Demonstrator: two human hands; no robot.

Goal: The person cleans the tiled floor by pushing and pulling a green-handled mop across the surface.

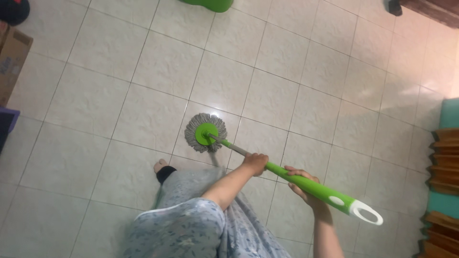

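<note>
A spin mop rests its round grey string head (pixel 193 125), topped by a green disc, on the pale tiled floor (pixel 95 100). Its metal pole runs down-right into a green handle (pixel 325 193) that ends in a white loop. My left hand (pixel 254 163) grips the pole where the green part begins. My right hand (pixel 300 184) holds the green handle further up, closer to the loop. My bare foot (pixel 161 166) and patterned grey-blue trousers (pixel 191 224) show just below the mop head.
A cardboard box (pixel 12 57) and a purple object (pixel 6 125) sit at the left edge. A green object (pixel 210 4) lies at the top edge. Wooden furniture with teal parts (pixel 444 162) lines the right side.
</note>
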